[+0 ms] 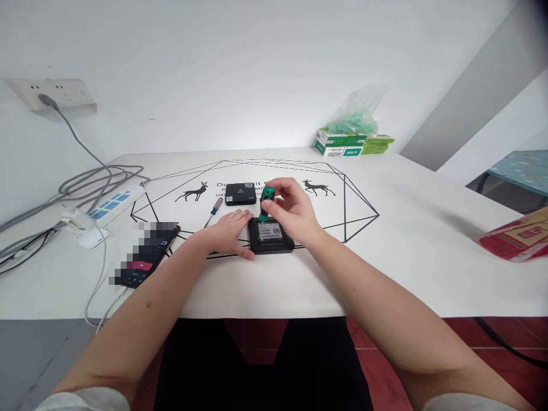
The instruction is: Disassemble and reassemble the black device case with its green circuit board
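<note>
My right hand [296, 210] is closed round the handle of a green and black screwdriver [268, 200], its shaft pointing down. The screwdriver's tip is at the left part of a square black plastic box [278, 248] that bears a white label. My left hand [226, 233] lies flat on the table with its fingers stretched out, at the left edge of that box. Behind it, a second black box [240, 195] with small stickers rests on the table. A second screwdriver [216, 206], with a reddish and blue handle, lies just beyond my left hand.
On the left are a phone [149, 257] with a lit screen, a white power strip [113, 206] and tangled grey cables [92, 185]. Green and white boxes [342, 142] under a plastic bag [357, 114] stand at the back right. A red package [516, 237] lies at the right edge.
</note>
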Demonstrator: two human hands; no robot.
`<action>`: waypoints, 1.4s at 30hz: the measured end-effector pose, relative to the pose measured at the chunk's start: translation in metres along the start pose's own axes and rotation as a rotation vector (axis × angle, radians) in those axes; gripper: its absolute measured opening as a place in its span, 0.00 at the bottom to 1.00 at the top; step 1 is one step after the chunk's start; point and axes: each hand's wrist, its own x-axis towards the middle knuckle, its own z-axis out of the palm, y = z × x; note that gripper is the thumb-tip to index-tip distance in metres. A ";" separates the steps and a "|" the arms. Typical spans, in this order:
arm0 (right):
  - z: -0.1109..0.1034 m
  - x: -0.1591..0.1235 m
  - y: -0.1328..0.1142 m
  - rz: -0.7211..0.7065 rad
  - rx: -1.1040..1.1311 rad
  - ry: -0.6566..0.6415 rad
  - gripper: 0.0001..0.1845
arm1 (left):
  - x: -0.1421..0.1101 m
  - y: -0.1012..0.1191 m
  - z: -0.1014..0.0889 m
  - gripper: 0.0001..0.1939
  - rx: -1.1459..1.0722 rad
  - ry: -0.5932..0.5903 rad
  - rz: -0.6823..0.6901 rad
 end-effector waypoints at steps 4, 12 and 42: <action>-0.007 0.007 0.007 -0.008 -0.021 0.165 0.24 | -0.001 0.016 -0.005 0.76 -0.023 -0.039 -0.110; -0.007 0.010 0.016 -0.012 -0.062 0.169 0.23 | -0.001 0.026 -0.001 0.69 0.000 0.007 -0.012; -0.009 0.007 0.021 -0.063 -0.131 0.088 0.21 | -0.001 0.022 0.000 0.77 -0.005 -0.029 -0.004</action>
